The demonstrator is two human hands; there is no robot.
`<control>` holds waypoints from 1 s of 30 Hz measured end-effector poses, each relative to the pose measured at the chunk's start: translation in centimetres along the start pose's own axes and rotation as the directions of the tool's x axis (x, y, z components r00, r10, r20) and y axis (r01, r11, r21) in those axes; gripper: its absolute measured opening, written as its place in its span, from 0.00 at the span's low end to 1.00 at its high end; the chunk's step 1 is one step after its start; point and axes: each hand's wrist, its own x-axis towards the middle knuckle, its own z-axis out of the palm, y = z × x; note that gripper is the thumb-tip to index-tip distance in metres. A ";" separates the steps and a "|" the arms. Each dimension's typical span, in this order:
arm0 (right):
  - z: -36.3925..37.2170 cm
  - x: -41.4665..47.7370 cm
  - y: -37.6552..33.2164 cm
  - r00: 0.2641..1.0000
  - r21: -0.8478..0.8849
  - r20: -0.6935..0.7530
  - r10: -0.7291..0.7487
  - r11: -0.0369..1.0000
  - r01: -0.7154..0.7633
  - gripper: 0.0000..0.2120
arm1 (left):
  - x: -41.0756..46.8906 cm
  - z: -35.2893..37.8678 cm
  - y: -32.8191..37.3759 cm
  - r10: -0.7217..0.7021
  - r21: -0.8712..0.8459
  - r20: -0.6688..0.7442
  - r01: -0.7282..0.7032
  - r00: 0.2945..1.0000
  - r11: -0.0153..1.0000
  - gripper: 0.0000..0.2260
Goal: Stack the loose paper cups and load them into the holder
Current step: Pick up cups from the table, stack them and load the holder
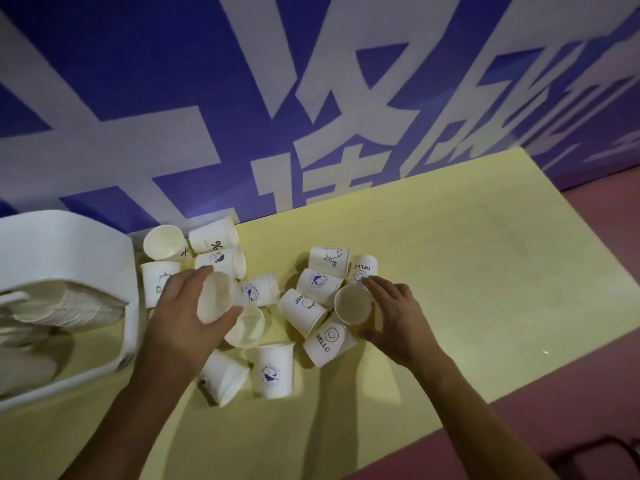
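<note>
The loose paper cups (304,306) are scattered across the centre of the frame, most of them lying on their sides. One cup (215,299) is gripped by the left hand (183,317) just left of centre, with the fingers curled over its far side and the thumb pressed against its near rim; its open mouth is turned toward the camera. A second cup (353,304) is pinched by the right hand (393,313) just right of centre, between the fingertips above and the thumb below, its mouth likewise facing the camera. The white holder (69,244) is placed at the left edge of the frame, just beside the pile, and a stack of nested cups (72,306) is seen lying inside it. Everything is borne by a pale yellow table (450,254). A blue wall (138,81) with large white characters fills the upper frame, and a pinkish floor (606,306) is seen at the right.
</note>
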 end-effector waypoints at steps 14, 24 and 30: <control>-0.9 1.6 -1.4 0.978 0.116 -0.066 -0.199 0.972 0.206 0.35 | -1.9 -1.7 -1.3 0.142 -0.060 -0.091 -0.148 0.986 0.987 0.33; 0.4 1.9 -18.0 0.961 0.320 -0.139 -0.240 0.907 0.273 0.33 | -5.4 -10.7 -12.5 -0.141 -0.091 -0.121 0.131 0.983 0.987 0.34; 5.3 1.1 -28.5 0.945 0.369 -0.131 -0.301 0.870 0.328 0.32 | -5.7 -13.1 -18.7 -0.119 -0.228 -0.158 0.081 0.980 0.970 0.30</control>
